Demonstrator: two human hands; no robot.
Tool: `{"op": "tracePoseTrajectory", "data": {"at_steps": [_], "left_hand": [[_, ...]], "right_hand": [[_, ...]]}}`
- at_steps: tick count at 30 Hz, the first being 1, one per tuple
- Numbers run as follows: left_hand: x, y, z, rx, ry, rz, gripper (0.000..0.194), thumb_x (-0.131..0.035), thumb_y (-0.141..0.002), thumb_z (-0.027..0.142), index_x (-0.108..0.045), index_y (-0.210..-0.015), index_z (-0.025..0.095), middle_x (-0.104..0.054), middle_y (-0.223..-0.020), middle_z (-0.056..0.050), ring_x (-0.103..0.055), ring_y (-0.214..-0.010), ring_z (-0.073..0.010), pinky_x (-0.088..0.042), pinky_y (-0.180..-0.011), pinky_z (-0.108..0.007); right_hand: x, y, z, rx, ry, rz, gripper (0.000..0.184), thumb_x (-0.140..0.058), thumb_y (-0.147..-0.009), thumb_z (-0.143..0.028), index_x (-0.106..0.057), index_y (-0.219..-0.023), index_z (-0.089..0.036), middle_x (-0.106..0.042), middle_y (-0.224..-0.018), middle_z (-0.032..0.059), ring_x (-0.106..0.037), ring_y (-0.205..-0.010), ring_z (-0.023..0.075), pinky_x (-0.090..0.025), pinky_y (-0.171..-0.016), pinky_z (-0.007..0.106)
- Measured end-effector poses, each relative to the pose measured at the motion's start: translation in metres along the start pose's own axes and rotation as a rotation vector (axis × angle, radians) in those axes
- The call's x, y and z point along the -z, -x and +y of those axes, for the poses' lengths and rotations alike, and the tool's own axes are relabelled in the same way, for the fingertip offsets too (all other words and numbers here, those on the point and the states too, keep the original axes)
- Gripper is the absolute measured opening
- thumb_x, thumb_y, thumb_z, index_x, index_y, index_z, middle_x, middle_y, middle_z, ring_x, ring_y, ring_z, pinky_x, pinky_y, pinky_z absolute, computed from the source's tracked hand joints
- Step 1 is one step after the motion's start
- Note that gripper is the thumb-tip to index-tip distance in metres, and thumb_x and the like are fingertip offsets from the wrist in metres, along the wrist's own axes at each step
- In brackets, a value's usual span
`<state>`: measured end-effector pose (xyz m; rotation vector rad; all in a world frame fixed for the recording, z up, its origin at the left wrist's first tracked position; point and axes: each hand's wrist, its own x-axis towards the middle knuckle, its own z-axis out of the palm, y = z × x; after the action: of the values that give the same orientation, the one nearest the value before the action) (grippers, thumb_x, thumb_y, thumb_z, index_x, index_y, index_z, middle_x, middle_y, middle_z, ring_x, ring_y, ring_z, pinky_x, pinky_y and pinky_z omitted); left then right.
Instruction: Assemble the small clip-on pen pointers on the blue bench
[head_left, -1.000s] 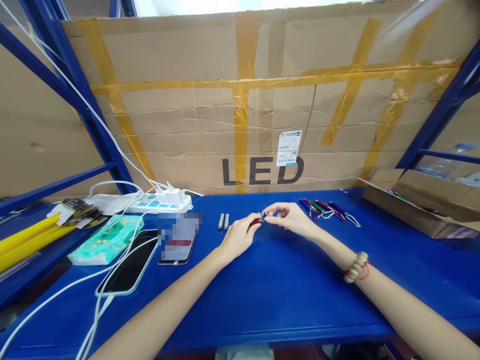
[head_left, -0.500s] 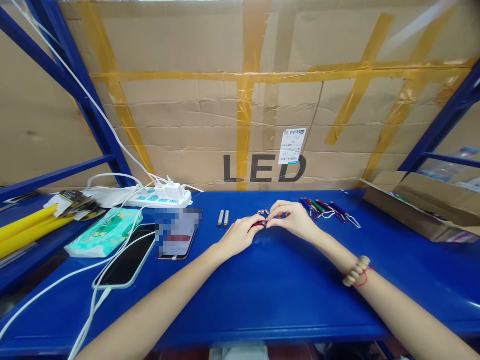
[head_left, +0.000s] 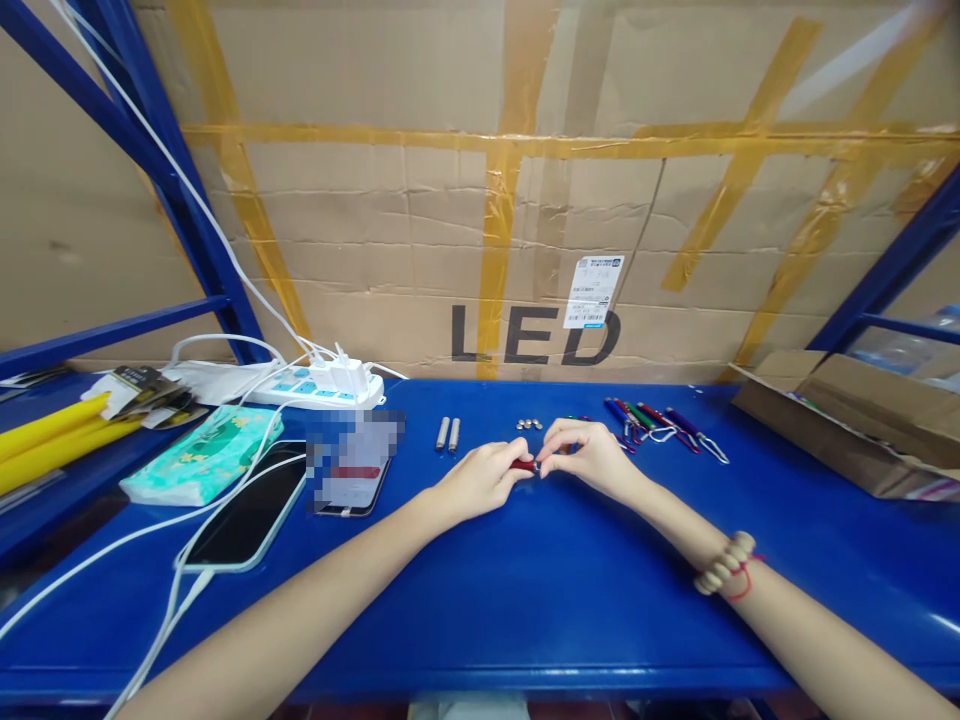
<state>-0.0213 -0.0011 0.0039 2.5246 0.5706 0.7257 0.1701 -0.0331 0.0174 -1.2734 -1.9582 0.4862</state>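
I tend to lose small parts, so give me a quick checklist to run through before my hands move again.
1. Red tube in the left hand: ok.
2. Fingertips of the right hand at the tube's end: ok.
3. Small round metal pieces on the table, just beyond the hands: ok.
4. Two silver cylinders lying side by side: ok.
5. White cables away from both hands: ok.
6. Any small part pinched between the right fingertips: cannot tell, too small to make out.
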Motion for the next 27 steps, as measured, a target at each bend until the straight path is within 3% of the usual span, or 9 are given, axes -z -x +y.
{"op": "tracePoseTrajectory", "data": {"at_steps": [13,27], "left_hand": [[-0.0046,-0.0009,-0.0032,0.020,-0.005,0.083,0.004,-0.043,-0.087,0.018,-0.046,-0.084,0.018,-0.061,-0.093,-0.004,-0.059,-0.087,-0.0178,-0.044,-0.072,-0.025],[-0.0081,-0.0027,-0.0067,0.035,-0.071,0.074,0.007,-0.042,-0.088,0.024,-0.047,-0.087,0.019,-0.061,-0.093,-0.005,-0.059,-0.087,-0.0193,-0.044,-0.072,-0.026]], "right_hand": [[0.0025,0.0030,-0.0006,0.131,0.146,0.034,0.028,-0.060,-0.076,-0.045,-0.069,-0.072,-0.019,-0.060,-0.077,0.0027,-0.054,-0.069,0.0093,-0.041,-0.063,0.019],[0.0043,-0.0013,-0.0036,-0.043,0.066,-0.045,0.025,-0.062,-0.074,-0.040,-0.070,-0.071,-0.016,-0.060,-0.072,0.0033,-0.051,-0.061,0.0089,-0.040,-0.057,0.019]]}}
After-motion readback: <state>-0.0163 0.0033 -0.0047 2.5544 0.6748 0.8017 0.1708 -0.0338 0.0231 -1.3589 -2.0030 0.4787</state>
